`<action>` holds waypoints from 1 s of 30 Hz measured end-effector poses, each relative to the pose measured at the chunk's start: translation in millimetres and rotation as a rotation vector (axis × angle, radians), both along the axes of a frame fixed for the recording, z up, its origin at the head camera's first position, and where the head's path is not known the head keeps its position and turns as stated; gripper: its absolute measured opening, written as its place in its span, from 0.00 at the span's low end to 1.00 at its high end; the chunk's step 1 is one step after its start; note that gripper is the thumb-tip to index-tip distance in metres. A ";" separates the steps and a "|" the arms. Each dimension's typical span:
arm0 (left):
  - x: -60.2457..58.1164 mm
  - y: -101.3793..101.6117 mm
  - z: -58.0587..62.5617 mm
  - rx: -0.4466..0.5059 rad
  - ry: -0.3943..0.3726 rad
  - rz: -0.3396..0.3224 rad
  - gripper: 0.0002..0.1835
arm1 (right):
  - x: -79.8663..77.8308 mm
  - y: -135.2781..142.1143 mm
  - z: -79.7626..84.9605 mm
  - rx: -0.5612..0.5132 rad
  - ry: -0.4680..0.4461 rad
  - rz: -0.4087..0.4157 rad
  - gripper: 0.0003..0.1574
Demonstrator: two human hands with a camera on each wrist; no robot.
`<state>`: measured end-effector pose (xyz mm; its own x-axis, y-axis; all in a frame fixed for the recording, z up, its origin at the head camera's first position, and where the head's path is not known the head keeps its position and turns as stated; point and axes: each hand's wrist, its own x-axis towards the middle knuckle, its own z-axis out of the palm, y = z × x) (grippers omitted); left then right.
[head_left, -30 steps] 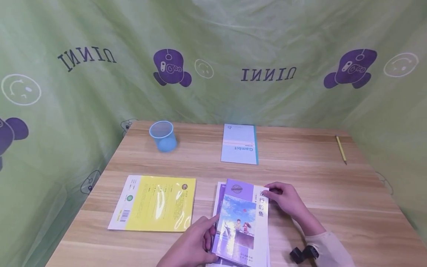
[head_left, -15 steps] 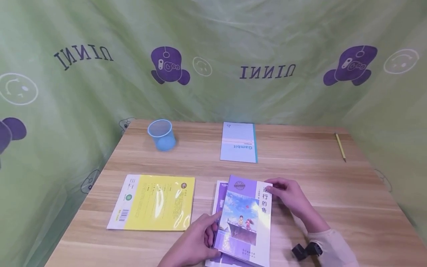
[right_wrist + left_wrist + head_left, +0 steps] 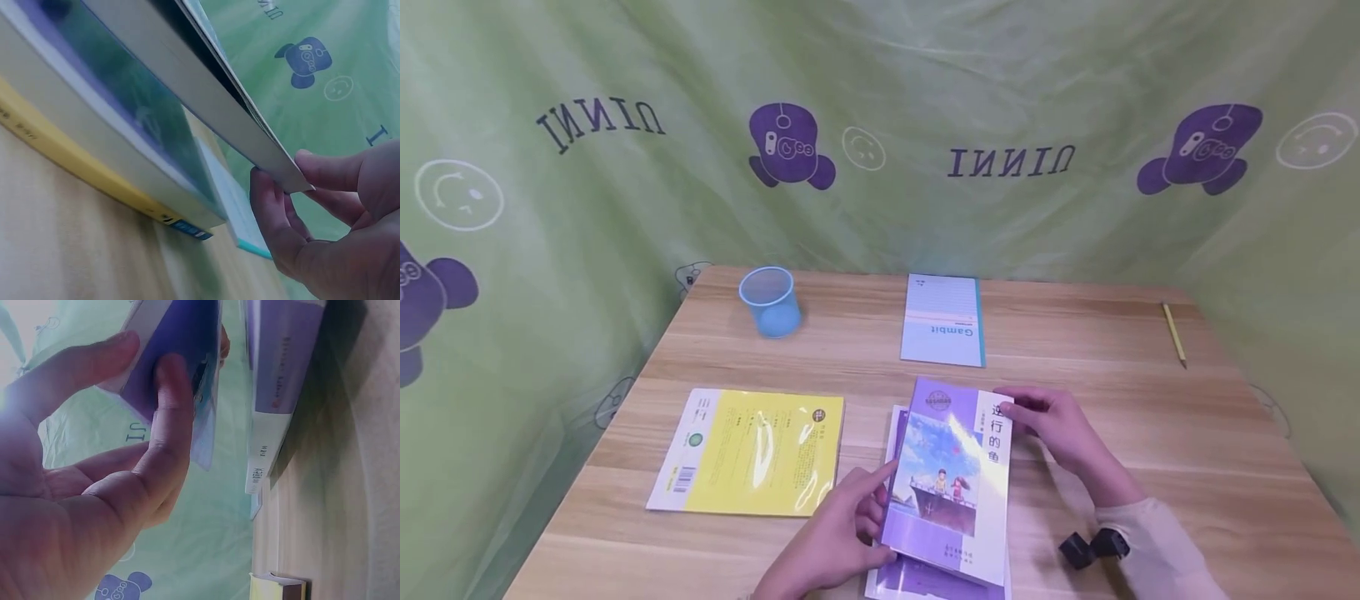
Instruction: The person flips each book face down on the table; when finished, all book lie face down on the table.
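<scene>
Both hands hold a purple-and-white paperback book [image 3: 951,475] with two cartoon figures on its cover. It is raised and tilted over a second purple book [image 3: 917,581], which lies mostly hidden beneath. My left hand [image 3: 835,533] grips its left edge; the left wrist view shows thumb and fingers [image 3: 172,394] on the cover. At the far right corner, my right hand [image 3: 1056,429] pinches the book between thumb and fingers [image 3: 272,200]. In the right wrist view, a yellow spine [image 3: 94,165] shows at the bottom of the stack below.
A yellow book [image 3: 767,454] lies left of the stack. Toward the back of the wooden table [image 3: 1075,333] are a blue mesh pen holder [image 3: 775,312], a light-blue notebook [image 3: 942,325] and a yellow pencil [image 3: 1174,335]. Green printed cloth [image 3: 880,217] hangs behind.
The held book has risen off the stack and shifted slightly away from the body, showing more of the purple book below. The right hand has moved along with its corner.
</scene>
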<state>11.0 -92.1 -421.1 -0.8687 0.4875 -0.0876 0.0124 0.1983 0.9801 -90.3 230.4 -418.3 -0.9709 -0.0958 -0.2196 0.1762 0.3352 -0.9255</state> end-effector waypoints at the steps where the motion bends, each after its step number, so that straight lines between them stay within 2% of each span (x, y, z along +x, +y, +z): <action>1: -0.2 0.2 0.4 0.012 -0.001 0.007 0.54 | -0.7 0.3 1.3 -0.023 0.002 0.005 0.27; 9: -2.0 0.7 4.6 0.080 -0.015 0.060 0.52 | -8.6 3.3 6.7 -0.221 0.023 0.074 0.32; 14: -2.9 -1.7 6.8 0.142 -0.014 0.071 0.52 | -13.0 6.7 10.5 -0.408 0.035 0.156 0.28; 17: -3.4 -3.7 7.4 0.180 0.001 0.063 0.51 | -14.5 10.1 11.7 -0.479 0.048 0.222 0.26; 20: -3.8 -5.5 8.9 0.187 -0.008 0.063 0.51 | -16.3 13.1 11.2 -0.503 0.071 0.285 0.27; 23: -4.0 -7.7 11.0 0.174 -0.021 0.069 0.52 | -18.1 15.2 10.2 -0.480 0.093 0.325 0.29; 27: -4.6 -10.3 12.7 0.173 -0.031 0.076 0.52 | -20.5 16.9 9.9 -0.439 0.095 0.338 0.29; 30: -5.1 -11.3 13.3 0.180 -0.038 0.079 0.52 | -22.2 17.9 9.5 -0.446 0.092 0.349 0.29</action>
<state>5.9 -103.4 -407.8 -0.9026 0.4287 -0.0382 -0.0336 0.0184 0.9993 -112.5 248.2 -408.7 -0.8783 -0.4781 -0.0003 0.0371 -0.0676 -0.9970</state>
